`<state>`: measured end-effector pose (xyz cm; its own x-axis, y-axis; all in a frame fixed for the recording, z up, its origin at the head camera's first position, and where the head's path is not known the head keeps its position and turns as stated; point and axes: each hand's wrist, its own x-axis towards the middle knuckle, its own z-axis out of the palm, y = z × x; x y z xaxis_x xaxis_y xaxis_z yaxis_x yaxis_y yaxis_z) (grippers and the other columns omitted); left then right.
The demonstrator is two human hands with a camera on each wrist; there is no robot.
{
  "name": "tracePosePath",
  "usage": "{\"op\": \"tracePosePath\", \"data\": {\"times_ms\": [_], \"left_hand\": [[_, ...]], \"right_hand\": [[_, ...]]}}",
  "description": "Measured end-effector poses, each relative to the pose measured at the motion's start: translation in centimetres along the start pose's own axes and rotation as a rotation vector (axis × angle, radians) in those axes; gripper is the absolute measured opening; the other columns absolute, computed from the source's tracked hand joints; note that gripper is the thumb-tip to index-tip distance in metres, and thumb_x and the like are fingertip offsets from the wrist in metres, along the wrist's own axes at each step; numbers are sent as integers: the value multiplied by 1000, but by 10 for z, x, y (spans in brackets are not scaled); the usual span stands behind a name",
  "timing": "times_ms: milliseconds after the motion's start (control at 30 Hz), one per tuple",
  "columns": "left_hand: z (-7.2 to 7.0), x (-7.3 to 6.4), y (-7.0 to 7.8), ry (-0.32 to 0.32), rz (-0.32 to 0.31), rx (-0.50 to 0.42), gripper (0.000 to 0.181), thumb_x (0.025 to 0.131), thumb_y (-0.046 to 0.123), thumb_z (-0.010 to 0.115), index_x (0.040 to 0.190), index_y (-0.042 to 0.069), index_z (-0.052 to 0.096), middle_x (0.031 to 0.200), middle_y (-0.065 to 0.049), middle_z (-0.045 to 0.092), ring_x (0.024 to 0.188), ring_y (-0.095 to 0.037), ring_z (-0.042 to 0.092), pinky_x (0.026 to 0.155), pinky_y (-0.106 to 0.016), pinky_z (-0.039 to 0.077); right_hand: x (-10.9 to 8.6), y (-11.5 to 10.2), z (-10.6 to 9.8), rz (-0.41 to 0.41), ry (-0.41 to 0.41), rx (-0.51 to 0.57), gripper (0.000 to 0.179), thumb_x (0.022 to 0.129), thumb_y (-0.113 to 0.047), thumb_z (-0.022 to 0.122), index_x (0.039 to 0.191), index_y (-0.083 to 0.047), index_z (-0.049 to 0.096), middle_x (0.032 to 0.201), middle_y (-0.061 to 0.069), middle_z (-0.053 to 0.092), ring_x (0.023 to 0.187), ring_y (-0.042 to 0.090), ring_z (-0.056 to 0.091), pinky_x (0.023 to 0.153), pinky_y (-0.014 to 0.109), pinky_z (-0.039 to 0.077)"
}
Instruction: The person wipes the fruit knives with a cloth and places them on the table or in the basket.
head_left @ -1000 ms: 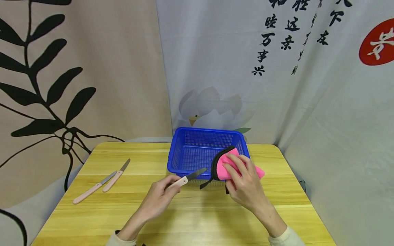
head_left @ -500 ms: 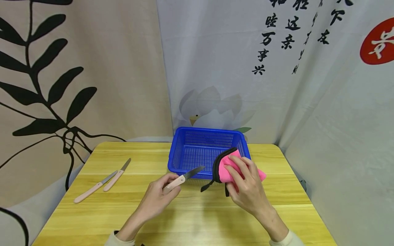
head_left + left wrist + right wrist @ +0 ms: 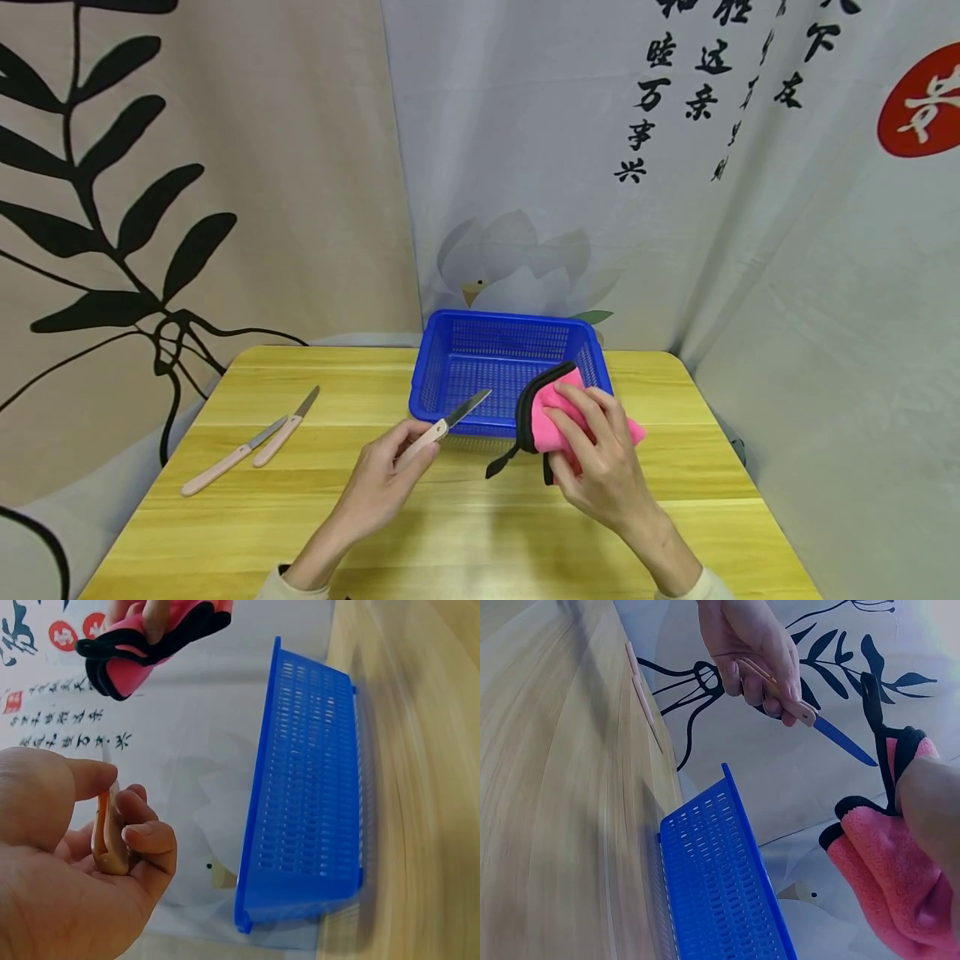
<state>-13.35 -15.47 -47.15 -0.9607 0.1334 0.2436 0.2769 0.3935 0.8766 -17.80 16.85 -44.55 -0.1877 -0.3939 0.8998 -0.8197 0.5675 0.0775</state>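
Note:
My left hand (image 3: 390, 479) grips a knife (image 3: 467, 408) by its pale pink handle (image 3: 110, 836), fingers curled round it. The blade points up and to the right, towards a folded pink cloth (image 3: 551, 429) with black edging and a black loop. That cloth is pinched in my right hand (image 3: 603, 458), bunched between thumb and fingers; a gap separates blade and cloth in the right wrist view. Both hands are raised in front of the blue basket (image 3: 495, 320), near its front rim. In the right wrist view the cloth (image 3: 889, 859) shows its fluffy pile.
Two more pale-handled knives lie on the left of the wooden table (image 3: 480, 542): a nearer knife (image 3: 217, 471) and a farther knife (image 3: 277, 439), close side by side. The basket stands at the table's back edge against a printed curtain (image 3: 525, 150).
The knife in my left hand has turned, its tip tilting upward and drawing slightly left. My right hand has hardly moved, with the cloth still in it.

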Motion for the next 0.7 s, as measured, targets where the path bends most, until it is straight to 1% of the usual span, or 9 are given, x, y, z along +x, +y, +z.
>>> {"op": "tracePosePath", "data": {"times_ms": [67,200,267,333,400,500,600,667,700], "left_hand": [[0,0,0,3,32,3,12,114,25,69,123,19,75,87,2,62,73,-6,53,60,-25,47],[3,2,0,4,93,31,16,117,22,65,123,18,78,88,4,59,73,-2,50,59,-23,45],[5,3,0,-5,118,40,19,117,20,62,124,16,80,90,4,60,74,-1,50,60,-23,46],[7,3,1,-25,129,33,20,118,18,60,121,14,80,88,4,58,72,0,47,58,-23,44],[9,4,2,-51,128,16,20,119,17,59,116,15,79,85,5,56,70,1,45,57,-22,43],[12,5,5,-95,114,-16,19,119,19,59,112,17,76,81,7,54,67,3,43,55,-22,41],[14,6,8,-137,90,-51,19,119,22,58,113,19,76,82,6,59,65,3,44,54,-21,40],[15,7,10,-162,88,-68,19,120,23,58,115,19,76,84,4,63,66,2,47,55,-22,42],[15,7,11,-176,86,-78,20,120,24,57,116,19,76,83,3,62,65,1,47,54,-22,42]], "right_hand": [[2,-1,0,-15,9,4,40,86,-7,59,119,2,81,135,29,74,118,51,61,107,52,45],[5,-4,2,-59,30,14,36,90,-8,60,117,2,81,133,31,74,116,52,63,106,53,47],[7,-6,4,-87,39,19,34,94,-9,60,116,3,81,132,31,75,115,52,64,106,54,47],[8,-9,6,-114,42,27,31,98,-11,60,116,2,81,131,31,76,114,52,64,105,54,48],[9,-12,9,-138,37,34,30,101,-13,59,115,1,82,130,29,76,114,51,65,105,54,48],[8,-17,14,-170,17,45,30,102,-13,59,117,-1,82,130,27,77,114,49,65,103,52,51],[6,-22,19,-206,-11,45,32,101,-12,57,118,-3,82,132,25,77,114,47,66,101,51,55],[3,-25,22,-224,-36,35,33,101,-12,55,119,-4,82,134,23,77,116,46,66,101,50,56],[2,-26,24,-233,-48,29,33,102,-13,55,120,-5,82,136,23,77,116,45,66,101,50,56]]}}
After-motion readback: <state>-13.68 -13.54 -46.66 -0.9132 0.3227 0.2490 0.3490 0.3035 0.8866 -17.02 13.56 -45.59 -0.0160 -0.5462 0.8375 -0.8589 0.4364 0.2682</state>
